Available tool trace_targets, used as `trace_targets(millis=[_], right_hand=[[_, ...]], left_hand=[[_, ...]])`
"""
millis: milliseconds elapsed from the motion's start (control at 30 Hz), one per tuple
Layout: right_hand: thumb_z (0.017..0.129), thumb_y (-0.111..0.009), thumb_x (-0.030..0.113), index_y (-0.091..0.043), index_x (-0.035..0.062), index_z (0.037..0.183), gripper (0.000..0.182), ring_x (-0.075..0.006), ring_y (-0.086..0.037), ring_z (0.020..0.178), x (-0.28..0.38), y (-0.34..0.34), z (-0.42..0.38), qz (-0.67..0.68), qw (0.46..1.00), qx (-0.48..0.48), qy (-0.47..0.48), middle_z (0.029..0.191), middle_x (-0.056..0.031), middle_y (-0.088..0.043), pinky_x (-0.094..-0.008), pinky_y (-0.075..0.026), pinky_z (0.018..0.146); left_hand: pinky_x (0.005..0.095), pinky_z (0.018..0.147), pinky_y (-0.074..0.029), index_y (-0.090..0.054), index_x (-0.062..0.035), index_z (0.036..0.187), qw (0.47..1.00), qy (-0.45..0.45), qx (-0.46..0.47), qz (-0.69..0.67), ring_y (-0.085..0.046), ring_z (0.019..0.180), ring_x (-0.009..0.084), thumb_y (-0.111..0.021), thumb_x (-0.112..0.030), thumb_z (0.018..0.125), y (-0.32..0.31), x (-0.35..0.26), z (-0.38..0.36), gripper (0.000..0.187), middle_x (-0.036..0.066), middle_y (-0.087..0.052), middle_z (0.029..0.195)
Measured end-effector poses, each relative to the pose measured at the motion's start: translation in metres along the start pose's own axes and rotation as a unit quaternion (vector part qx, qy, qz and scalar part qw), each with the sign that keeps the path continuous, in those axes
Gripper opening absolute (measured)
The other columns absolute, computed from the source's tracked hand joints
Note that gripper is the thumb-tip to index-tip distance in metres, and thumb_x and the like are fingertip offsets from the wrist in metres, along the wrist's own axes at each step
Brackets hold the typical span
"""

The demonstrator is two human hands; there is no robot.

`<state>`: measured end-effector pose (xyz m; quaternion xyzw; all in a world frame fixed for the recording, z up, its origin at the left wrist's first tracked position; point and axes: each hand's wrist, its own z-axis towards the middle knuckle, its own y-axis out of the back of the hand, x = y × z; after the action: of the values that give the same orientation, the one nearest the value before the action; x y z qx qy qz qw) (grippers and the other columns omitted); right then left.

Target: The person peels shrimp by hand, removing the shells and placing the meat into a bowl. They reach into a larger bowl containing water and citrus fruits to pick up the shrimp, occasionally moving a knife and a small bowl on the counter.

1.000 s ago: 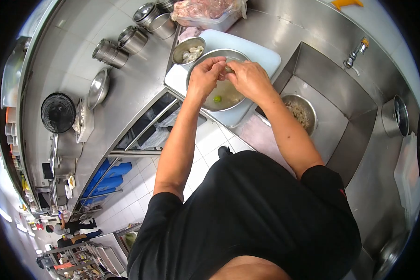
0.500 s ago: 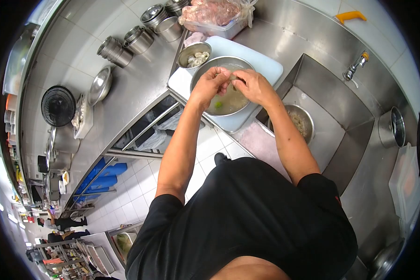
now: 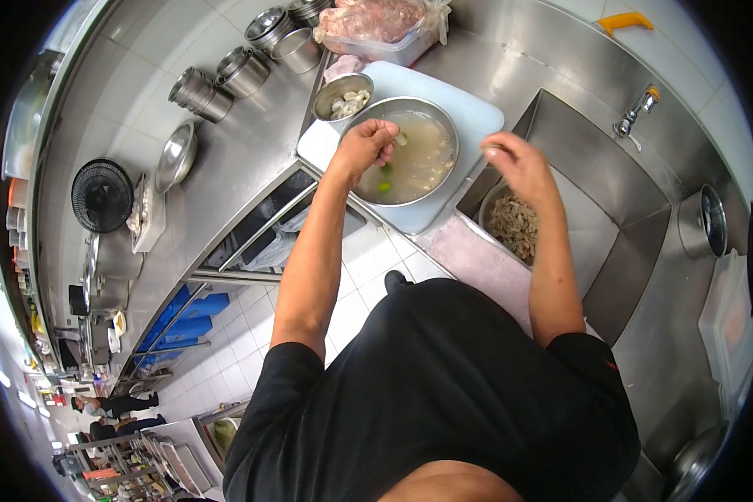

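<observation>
My left hand (image 3: 370,151) is over a large metal bowl (image 3: 453,138) of cloudy water, its thumb and fingers pinched on a small pale shrimp (image 3: 401,139). Pale pieces and bright green bits (image 3: 385,186) show in the water. My right hand (image 3: 523,170) is at the sink's near edge, fingers closed; whatever is in them is too small to make out. Below it in the sink stands a bowl holding a heap of greyish-brown shells (image 3: 513,224). Touching the large bowl at its upper left, a smaller metal bowl (image 3: 320,102) contains whitish peeled shrimp (image 3: 350,104).
A pale blue board (image 3: 479,117) lies under the bowls. Behind it is a plastic tub (image 3: 402,52) of raw meat. A pinkish cloth (image 3: 468,243) covers the front edge. The sink (image 3: 598,209) has a tap (image 3: 636,113). Stacked metal pots (image 3: 244,74) stand left.
My hands were together over the large bowl and are now apart. The right one has swung right to the sink, uncovering the bowl's water; the left has stayed nearly in place.
</observation>
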<state>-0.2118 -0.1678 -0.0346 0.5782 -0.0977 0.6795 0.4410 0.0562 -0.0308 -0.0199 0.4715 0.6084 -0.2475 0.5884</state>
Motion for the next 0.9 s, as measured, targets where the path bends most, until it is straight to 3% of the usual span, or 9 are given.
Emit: trace_targets(millis=[67, 100, 167, 267, 367, 467, 600, 800, 900], right_hand=[[0.09, -0.063, 0.023, -0.066, 0.0065, 0.102, 0.021, -0.0226, -0.064, 0.078, -0.036, 0.016, -0.014, -0.006, 0.997, -0.04, -0.072, 0.089, -0.0107, -0.069, -0.0321, -0.05, 0.075], [0.09, -0.062, 0.023, -0.067, 0.0066, 0.103, 0.021, -0.024, -0.065, 0.079, -0.047, 0.022, -0.021, -0.05, 0.993, -0.021, -0.107, 0.089, -0.011, -0.07, -0.0334, -0.05, 0.075], [0.091, -0.061, 0.023, -0.067, 0.0069, 0.104, 0.022, -0.0269, -0.066, 0.08, -0.067, 0.031, -0.031, -0.136, 0.976, 0.014, -0.172, 0.09, -0.0116, -0.071, -0.0362, -0.05, 0.075], [0.089, -0.064, 0.024, -0.068, 0.007, 0.107, 0.025, -0.0332, -0.066, 0.086, -0.143, 0.029, -0.047, -0.256, 0.935, 0.115, -0.217, 0.095, -0.0139, -0.071, -0.0408, -0.05, 0.079], [0.09, -0.062, 0.018, -0.07, 0.0027, 0.107, 0.024, -0.0329, -0.064, 0.08, -0.134, 0.018, -0.061, -0.31, 0.925, 0.083, -0.203, 0.087, -0.0167, -0.07, -0.0392, -0.05, 0.08], [0.087, -0.065, 0.017, -0.071, 0.006, 0.107, 0.024, -0.0374, -0.062, 0.091, -0.076, 0.006, -0.03, -0.272, 0.961, -0.049, 0.021, 0.098, -0.0156, -0.07, -0.045, -0.049, 0.084], [0.088, -0.063, 0.015, -0.07, 0.0057, 0.105, 0.021, -0.0356, -0.063, 0.089, 0.009, -0.033, 0.006, -0.139, 0.975, -0.074, 0.158, 0.096, -0.0165, -0.07, -0.0441, -0.05, 0.081], [0.086, -0.063, 0.016, -0.069, 0.0058, 0.108, 0.025, -0.0376, -0.065, 0.081, 0.037, -0.083, 0.037, -0.113, 0.985, 0.0, 0.133, 0.092, -0.0195, -0.069, -0.044, -0.053, 0.073], [0.085, -0.061, 0.016, -0.068, 0.0031, 0.106, 0.025, -0.0357, -0.067, 0.079, 0.039, -0.087, 0.04, -0.074, 0.992, 0.026, 0.096, 0.09, -0.0212, -0.069, -0.0415, -0.053, 0.07]], left_hand=[[0.0309, 0.059, -0.049, -0.063, -0.0045, 0.097, 0.992, -0.036, -0.033, 0.118, -0.061, 0.062, 0.0182, -0.06, -0.027, 0.094, -0.001, 0.018, 0.006, 0.023, 0.006, -0.065, 0.072], [0.0348, 0.063, -0.051, -0.064, -0.0045, 0.098, 0.961, -0.115, -0.046, 0.247, -0.063, 0.066, 0.0229, -0.058, -0.027, 0.094, -0.002, 0.03, 0.007, 0.024, 0.01, -0.066, 0.075], [0.0427, 0.069, -0.053, -0.065, -0.0043, 0.1, 0.831, -0.264, -0.07, 0.485, -0.068, 0.073, 0.0322, -0.053, -0.028, 0.094, -0.003, 0.048, 0.005, 0.027, 0.018, -0.069, 0.082], [0.0484, 0.08, -0.052, -0.067, -0.0068, 0.105, 0.801, -0.179, 0.029, 0.571, -0.067, 0.086, 0.0391, -0.048, -0.03, 0.095, -0.01, 0.051, 0.003, 0.031, 0.024, -0.068, 0.092], [0.0465, 0.079, -0.052, -0.066, -0.0063, 0.106, 0.868, -0.137, -0.017, 0.477, -0.068, 0.086, 0.0361, -0.054, -0.025, 0.092, -0.015, 0.02, -0.014, 0.026, 0.022, -0.069, 0.093], [0.0419, 0.074, -0.053, -0.066, -0.0053, 0.104, 0.927, -0.064, -0.029, 0.368, -0.07, 0.083, 0.029, -0.058, -0.022, 0.092, -0.015, 0.002, -0.024, 0.022, 0.017, -0.071, 0.09], [0.0297, 0.066, -0.052, -0.064, -0.0038, 0.107, 0.993, 0.016, 0.008, 0.113, -0.068, 0.081, 0.0149, -0.063, -0.022, 0.094, -0.014, -0.004, -0.02, 0.022, 0.008, -0.072, 0.089], [0.0227, 0.067, -0.049, -0.06, -0.002, 0.111, 0.999, -0.021, 0.043, 0.009, -0.066, 0.086, 0.011, -0.065, -0.025, 0.095, -0.012, -0.024, -0.038, 0.028, 0.003, -0.069, 0.09], [0.0238, 0.065, -0.049, -0.06, -0.0032, 0.106, 0.996, -0.042, 0.03, 0.071, -0.065, 0.081, 0.0111, -0.065, -0.023, 0.094, -0.009, -0.028, -0.043, 0.024, 0.004, -0.07, 0.089]])
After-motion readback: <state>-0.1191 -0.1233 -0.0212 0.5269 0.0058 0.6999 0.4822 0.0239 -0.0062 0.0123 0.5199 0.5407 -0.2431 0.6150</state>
